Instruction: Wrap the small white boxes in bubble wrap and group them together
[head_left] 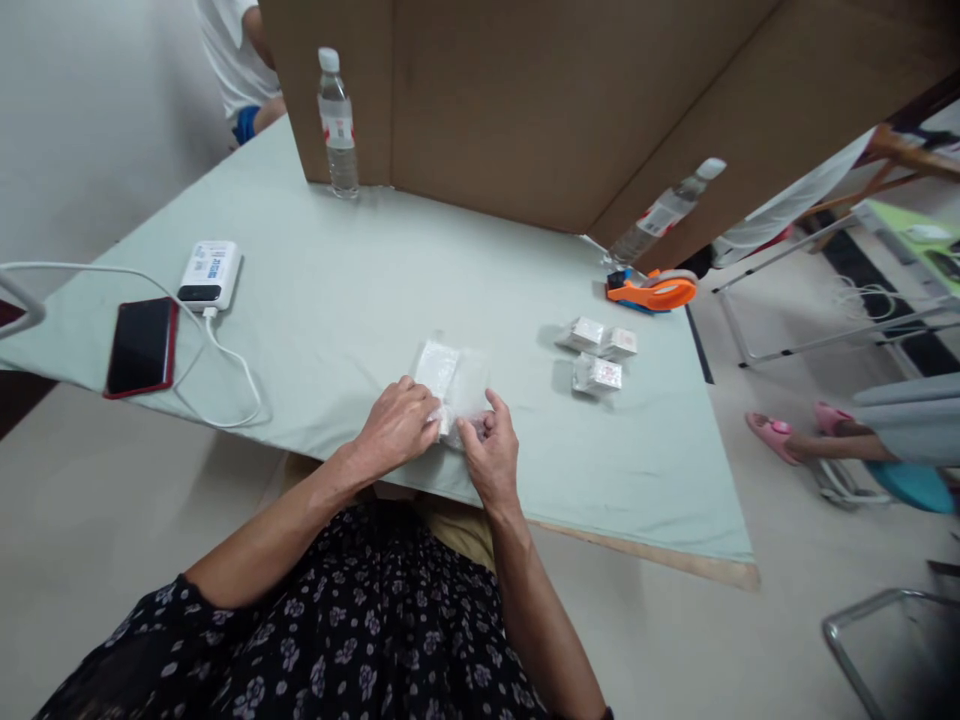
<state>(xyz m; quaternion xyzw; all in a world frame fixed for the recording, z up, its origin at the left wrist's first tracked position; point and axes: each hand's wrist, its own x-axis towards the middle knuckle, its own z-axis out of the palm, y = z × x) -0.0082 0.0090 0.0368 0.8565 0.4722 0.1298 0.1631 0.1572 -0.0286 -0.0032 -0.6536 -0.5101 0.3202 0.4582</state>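
Note:
A sheet of clear bubble wrap point(466, 378) lies on the pale green cloth near the table's front edge. My left hand point(401, 420) has its fingers closed at the lower left of the wrap, over a small whitish bundle whose contents I cannot make out. On the right side of the wrap, my right hand point(491, 440) touches the edge, thumb and forefinger apart. To the right stand three small wrapped boxes: one at the back left point(585, 333), one at the back right point(621, 343) and one in front point(604, 375).
An orange tape dispenser point(651, 290) sits at the right. Two water bottles, left point(341, 140) and right point(664, 215), stand by a cardboard panel point(487, 110). A phone point(142, 345) and a cabled power bank point(210, 275) lie left. Other people are nearby.

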